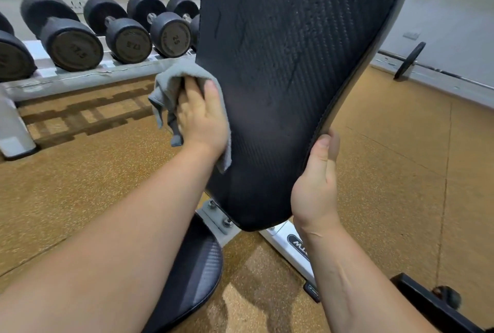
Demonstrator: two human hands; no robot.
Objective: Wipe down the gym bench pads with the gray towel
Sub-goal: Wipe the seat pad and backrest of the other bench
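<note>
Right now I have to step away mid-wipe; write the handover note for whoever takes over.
Left hand: presses the gray towel against the left edge of the raised back pad.
Right hand: grips the back pad's right edge, steadying it.
Seat pad: below, between the forearms, untouched at this moment.
Done: cannot tell how much is wiped; streaks show on the upper back pad.
Left: back pad face, then seat pad.

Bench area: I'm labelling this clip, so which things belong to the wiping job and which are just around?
Job: gray towel, left hand, right hand, back pad, seat pad.
Around: dumbbells, rack, weight plate.
</note>
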